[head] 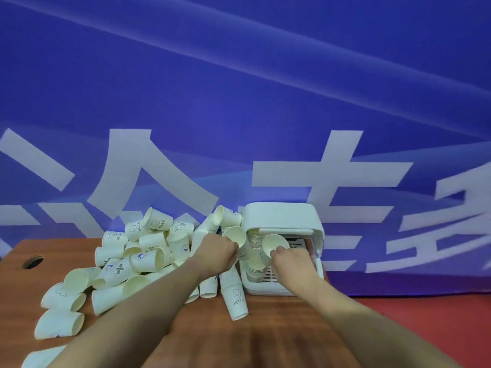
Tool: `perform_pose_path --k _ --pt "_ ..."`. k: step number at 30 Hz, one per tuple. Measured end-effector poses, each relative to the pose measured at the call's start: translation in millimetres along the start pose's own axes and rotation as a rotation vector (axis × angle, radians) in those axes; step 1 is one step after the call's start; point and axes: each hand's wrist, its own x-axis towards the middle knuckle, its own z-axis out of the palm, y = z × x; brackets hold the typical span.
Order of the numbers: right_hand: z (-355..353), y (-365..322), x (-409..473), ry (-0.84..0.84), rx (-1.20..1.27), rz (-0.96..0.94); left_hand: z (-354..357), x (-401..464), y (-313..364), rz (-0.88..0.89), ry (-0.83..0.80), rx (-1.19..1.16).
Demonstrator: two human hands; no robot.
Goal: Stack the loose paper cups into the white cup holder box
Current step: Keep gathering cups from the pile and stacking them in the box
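Both hands busy at the white cup holder box (283, 215): right hand (288, 261) pinches a cup (275, 244) by its rim over the box; left hand (216, 254) grips another cup (235, 236) just left of it. Cups prob. v. light, thin paper, crush easily, so hold at rim, gently. Loose pile (138, 256) lies left of box on desk (265, 341).
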Motion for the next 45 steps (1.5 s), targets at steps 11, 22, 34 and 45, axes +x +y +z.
perform_pose_path --k 11,22,34,45 --pt "29 54 -28 -0.071 -0.074 0.084 -2 37 48 0.123 -0.151 0.102" --pt "38 61 -3 -0.175 -0.005 0.071 30 55 48 0.138 -0.228 0.094" --pt "34 47 0 -0.008 0.026 0.037 34 53 36 0.09 -0.206 0.065" --pt "11 11 13 -0.024 0.077 -0.048 19 23 8 -0.085 -0.16 0.016"
